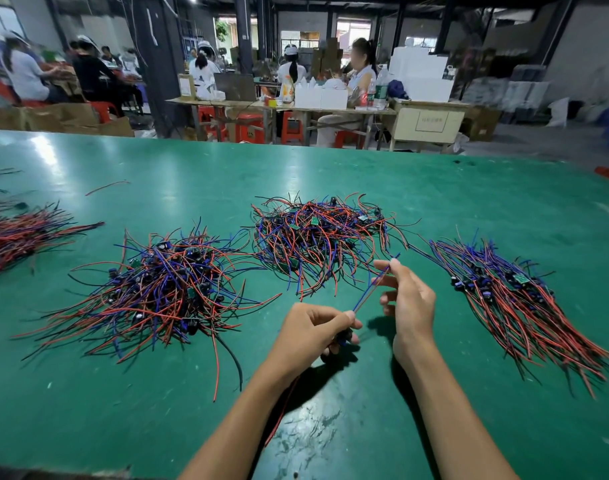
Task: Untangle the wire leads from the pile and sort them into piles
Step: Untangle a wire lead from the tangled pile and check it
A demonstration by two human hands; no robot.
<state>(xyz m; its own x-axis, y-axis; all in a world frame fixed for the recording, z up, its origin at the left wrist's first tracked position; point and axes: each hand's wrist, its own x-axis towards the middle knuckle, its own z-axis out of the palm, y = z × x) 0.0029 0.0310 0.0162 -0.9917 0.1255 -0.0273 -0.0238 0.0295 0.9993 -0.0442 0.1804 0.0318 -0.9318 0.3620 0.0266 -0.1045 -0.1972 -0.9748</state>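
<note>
On the green table (192, 393) lie piles of red, blue and black wire leads with small circuit boards. A tangled pile (317, 237) sits at centre back, another tangled pile (157, 289) at the left. At the right lies a combed, aligned pile (518, 303). My left hand (313, 332) grips one lead's dark component end near the table. My right hand (407, 292) pinches that lead's blue and red wires (369, 291) higher up, stretching them between both hands. Red and black wires hang below my left hand.
A further bundle of red leads (19, 237) lies at the far left edge, with a loose red wire (105, 187) behind it. Beyond the table's far edge, several seated people work at other benches with boxes and red stools.
</note>
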